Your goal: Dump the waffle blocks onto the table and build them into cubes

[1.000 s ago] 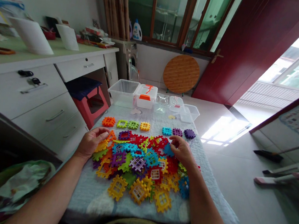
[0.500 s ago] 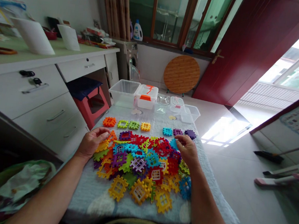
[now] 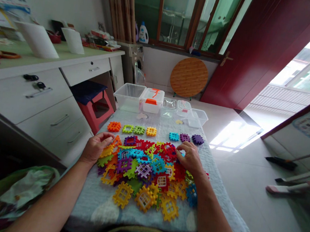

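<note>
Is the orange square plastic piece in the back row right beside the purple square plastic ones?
No, the orange square plastic piece sits at the left end and the purple square plastic pieces at the right end.

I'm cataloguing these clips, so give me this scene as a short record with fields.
Table: cloth-covered
Pile: notched plastic pieces, mixed colours
Beyond pile, left to right: orange piece, two green pieces, yellow piece, gap, blue piece, two purple pieces
Left hand: at pile's left edge; grip unclear
Right hand: at pile's far right, by red pieces; grip unclear
Far end: clear containers, one with an orange latch
</note>
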Motion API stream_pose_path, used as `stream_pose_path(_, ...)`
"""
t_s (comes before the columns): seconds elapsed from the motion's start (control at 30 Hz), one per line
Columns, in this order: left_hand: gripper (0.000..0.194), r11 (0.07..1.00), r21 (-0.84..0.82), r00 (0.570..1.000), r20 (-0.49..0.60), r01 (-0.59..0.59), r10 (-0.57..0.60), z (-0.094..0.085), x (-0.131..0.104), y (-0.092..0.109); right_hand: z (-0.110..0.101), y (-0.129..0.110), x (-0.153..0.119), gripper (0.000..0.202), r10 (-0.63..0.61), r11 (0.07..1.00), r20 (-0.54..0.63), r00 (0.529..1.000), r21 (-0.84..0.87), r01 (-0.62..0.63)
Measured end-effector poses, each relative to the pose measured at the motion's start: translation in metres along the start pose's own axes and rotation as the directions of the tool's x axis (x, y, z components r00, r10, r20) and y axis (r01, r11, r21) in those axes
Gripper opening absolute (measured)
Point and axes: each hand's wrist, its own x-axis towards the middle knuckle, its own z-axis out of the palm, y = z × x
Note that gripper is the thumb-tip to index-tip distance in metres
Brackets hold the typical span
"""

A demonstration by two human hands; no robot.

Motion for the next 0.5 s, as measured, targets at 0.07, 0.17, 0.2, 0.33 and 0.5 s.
stream_pose_path(0.07,0.030,1.000,-0.001,1.000,-0.002,0.008,-0.008,0.000,0.000,0.000,0.003,-0.003,0.003,0.020,-0.046,0.999,0.046,0.998,-0.008,0.047)
stream_pose_path(0.17,0.031,1.000,-0.012,1.000,-0.002,0.015,-0.015,0.000,0.000,-0.001,0.009,-0.008,0.007,0.029,-0.045,0.997,0.124,0.991,-0.064,0.053)
stream_pose_path(0.2,0.031,1.000,-0.016,1.000,-0.001,0.016,-0.016,0.000,0.000,-0.001,0.011,-0.009,0.009,0.027,-0.036,0.996,0.145,0.989,-0.080,0.048)
stream_pose_path(0.33,0.030,1.000,0.004,1.000,-0.006,0.007,-0.007,0.000,0.000,0.000,0.013,-0.011,0.011,0.019,-0.036,0.995,0.180,0.983,-0.083,0.052)
stream_pose_path(0.5,0.030,1.000,0.002,1.000,-0.004,0.005,-0.005,-0.001,0.000,0.001,0.009,-0.008,0.009,0.016,-0.057,0.995,0.110,0.992,0.087,0.048)
